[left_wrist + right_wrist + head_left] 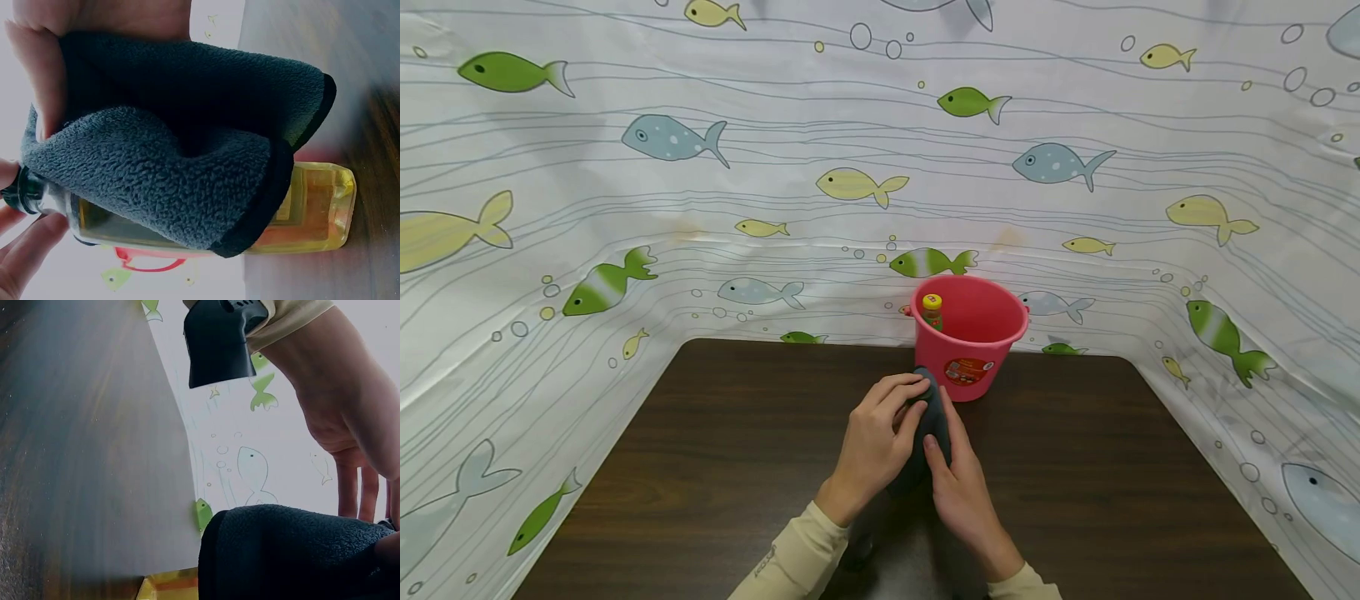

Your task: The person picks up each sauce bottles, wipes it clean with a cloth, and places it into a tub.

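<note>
A clear bottle of yellow liquid [322, 215] stands upright on the table, with a dark cap [25, 190] at its top. Around its neck and cap curl the fingers of my left hand [874, 437]. A grey-blue fleecy cloth [934, 421] with a black edge is draped over the bottle's side, hiding much of it. My right hand [964, 487] grips this cloth, its thumb pressed on the fabric. In the right wrist view the cloth [287, 550] covers nearly all of the bottle, and only a yellow corner shows.
A pink bucket [967, 342] stands just behind the bottle at the table's back edge. Inside it is a small jar with a yellow lid [932, 302]. The dark wooden table [737, 450] is enclosed by a fish-patterned sheet [850, 108].
</note>
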`<state>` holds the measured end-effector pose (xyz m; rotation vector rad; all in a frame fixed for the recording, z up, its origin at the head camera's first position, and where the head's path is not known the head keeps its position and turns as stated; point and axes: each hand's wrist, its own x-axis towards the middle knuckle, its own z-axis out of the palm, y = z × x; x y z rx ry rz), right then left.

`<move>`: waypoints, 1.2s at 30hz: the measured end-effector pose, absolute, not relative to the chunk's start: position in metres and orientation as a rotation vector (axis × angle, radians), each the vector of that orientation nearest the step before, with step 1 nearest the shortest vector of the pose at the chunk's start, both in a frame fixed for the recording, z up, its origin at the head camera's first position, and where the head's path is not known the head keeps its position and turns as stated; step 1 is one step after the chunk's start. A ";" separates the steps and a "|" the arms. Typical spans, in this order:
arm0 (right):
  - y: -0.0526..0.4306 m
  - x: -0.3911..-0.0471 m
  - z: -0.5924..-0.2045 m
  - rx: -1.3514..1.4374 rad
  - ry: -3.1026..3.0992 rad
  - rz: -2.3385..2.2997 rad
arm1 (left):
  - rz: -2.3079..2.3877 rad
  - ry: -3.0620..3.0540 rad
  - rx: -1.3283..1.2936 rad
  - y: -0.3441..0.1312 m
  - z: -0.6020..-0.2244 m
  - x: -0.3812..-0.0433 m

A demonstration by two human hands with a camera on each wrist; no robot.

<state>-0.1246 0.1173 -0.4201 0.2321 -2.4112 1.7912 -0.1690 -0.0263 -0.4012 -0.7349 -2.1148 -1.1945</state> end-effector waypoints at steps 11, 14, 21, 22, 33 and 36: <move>0.121 -0.132 -0.427 0.250 -2.436 1.724 | -1.184 -2.117 -0.736 -0.026 -0.402 -0.170; 0.122 -0.132 -0.429 0.234 -2.447 1.713 | -1.186 -2.116 -0.735 -0.026 -0.402 -0.170; 0.125 -0.133 -0.437 0.163 -2.495 1.692 | -1.180 -2.116 -0.731 -0.025 -0.403 -0.170; 0.126 -0.133 -0.439 0.151 -2.509 1.691 | -1.180 -2.114 -0.731 -0.025 -0.403 -0.170; 0.135 -0.134 -0.457 0.108 -2.709 1.553 | -1.174 -2.101 -0.740 -0.024 -0.404 -0.171; 0.138 -0.135 -0.461 0.136 -2.737 1.515 | -1.170 -2.092 -0.740 -0.024 -0.404 -0.171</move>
